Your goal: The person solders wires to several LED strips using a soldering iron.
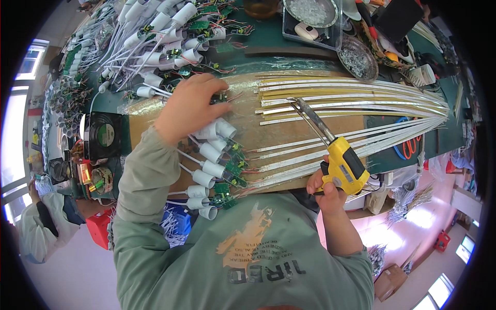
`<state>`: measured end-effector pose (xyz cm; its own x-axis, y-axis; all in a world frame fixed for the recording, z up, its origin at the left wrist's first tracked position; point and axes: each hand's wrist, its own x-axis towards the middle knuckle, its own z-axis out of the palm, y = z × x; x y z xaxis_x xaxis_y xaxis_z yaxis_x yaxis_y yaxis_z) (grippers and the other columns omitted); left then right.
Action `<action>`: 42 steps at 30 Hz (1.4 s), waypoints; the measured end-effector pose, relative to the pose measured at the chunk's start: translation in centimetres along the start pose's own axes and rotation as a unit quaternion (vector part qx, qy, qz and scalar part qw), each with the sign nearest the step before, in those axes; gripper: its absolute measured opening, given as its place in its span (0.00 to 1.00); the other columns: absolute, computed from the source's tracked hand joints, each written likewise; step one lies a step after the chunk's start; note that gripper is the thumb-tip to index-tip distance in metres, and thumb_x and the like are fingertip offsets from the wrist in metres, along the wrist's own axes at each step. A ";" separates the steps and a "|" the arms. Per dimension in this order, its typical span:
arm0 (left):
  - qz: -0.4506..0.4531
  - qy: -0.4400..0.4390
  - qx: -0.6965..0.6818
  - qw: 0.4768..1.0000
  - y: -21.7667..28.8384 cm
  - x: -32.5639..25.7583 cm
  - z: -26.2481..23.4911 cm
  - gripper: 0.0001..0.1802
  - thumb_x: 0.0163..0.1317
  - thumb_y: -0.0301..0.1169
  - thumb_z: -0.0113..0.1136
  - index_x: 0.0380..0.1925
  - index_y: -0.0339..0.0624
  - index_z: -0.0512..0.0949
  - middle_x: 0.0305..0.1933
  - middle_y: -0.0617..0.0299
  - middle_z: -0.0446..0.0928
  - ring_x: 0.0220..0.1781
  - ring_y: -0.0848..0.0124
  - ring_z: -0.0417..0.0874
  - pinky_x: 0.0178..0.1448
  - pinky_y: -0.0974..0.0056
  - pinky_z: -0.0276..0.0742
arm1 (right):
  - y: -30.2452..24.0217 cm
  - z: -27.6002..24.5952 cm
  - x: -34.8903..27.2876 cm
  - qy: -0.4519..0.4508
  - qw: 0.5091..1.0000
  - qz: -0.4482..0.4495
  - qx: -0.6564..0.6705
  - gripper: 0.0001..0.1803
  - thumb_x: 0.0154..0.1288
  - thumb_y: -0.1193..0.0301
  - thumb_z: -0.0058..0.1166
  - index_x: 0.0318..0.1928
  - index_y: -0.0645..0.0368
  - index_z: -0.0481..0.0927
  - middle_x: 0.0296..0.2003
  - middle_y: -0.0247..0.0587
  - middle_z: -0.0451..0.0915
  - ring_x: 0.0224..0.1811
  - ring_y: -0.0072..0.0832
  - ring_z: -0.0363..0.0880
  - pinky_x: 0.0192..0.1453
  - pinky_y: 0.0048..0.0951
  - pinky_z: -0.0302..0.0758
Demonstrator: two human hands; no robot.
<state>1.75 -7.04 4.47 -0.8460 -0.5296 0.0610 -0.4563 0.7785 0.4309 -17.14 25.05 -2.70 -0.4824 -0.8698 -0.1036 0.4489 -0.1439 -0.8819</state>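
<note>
In my right hand is a yellow and black soldering gun, gripped by its handle. Its long metal barrel slants up and left, with the tip above the ends of flat white LED strips. My left hand reaches over the board, thumb and forefinger curled round a small circuit board with thin wires. Below that hand lies a row of white lamp sockets, each with a green circuit board and a white cord. Thin wires lead from these boards toward the near LED strips.
A heap of white sockets with boards covers the far left. A black fan stands at the left edge. A clear plastic box and a metal dish sit far right. Another person is at the left.
</note>
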 end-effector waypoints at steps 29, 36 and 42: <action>0.074 -0.017 -0.023 0.997 4.9 -0.7 4.2 0.06 0.56 0.26 0.60 0.32 0.41 0.84 0.33 0.54 0.81 0.38 0.52 0.83 0.45 0.52 0.78 | -0.4 0.4 -0.8 -0.034 0.998 -0.006 -0.056 0.43 0.63 0.54 0.69 0.68 0.68 0.64 0.27 0.36 0.74 0.23 0.25 0.72 0.28 0.26 0.72; 0.075 0.001 -0.007 0.997 5.2 -0.9 4.5 0.05 0.56 0.26 0.61 0.32 0.42 0.83 0.32 0.55 0.80 0.38 0.52 0.82 0.44 0.52 0.78 | -1.0 0.7 -2.0 -0.067 0.991 0.034 -0.114 0.11 0.68 0.66 0.64 0.38 0.59 0.78 0.28 0.33 0.77 0.28 0.24 0.75 0.32 0.25 0.71; 0.092 0.006 -0.003 0.996 5.1 -0.9 4.7 0.05 0.56 0.25 0.61 0.32 0.42 0.83 0.32 0.56 0.79 0.38 0.52 0.82 0.43 0.53 0.78 | -0.8 0.3 -2.3 -0.049 0.985 0.049 -0.157 0.14 0.65 0.67 0.67 0.43 0.62 0.79 0.30 0.35 0.80 0.30 0.23 0.77 0.34 0.25 0.73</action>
<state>-1.11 -1.08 2.39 -0.9120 -0.3815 0.1505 -0.2912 0.8608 0.4174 -16.18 27.06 -1.64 -0.3658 -0.9162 -0.1637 0.2274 0.0825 -0.9703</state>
